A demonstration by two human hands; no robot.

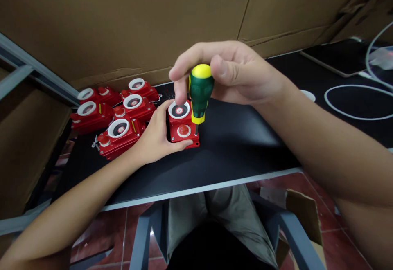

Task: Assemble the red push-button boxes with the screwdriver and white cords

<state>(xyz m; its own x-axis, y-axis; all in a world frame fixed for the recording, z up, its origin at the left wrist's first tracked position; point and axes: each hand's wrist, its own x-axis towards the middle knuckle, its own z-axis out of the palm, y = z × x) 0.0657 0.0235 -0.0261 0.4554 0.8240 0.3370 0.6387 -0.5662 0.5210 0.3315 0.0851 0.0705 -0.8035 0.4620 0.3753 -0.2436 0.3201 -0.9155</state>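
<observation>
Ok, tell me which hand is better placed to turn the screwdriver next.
Probably the right hand: its thumb and fingers are around the screwdriver. The left hand is occupied, steadying the red unit at its side and front.

A black table [239, 139] bears red units [183, 121]; right, a dark panel [336, 57], white cable [359, 119].
</observation>
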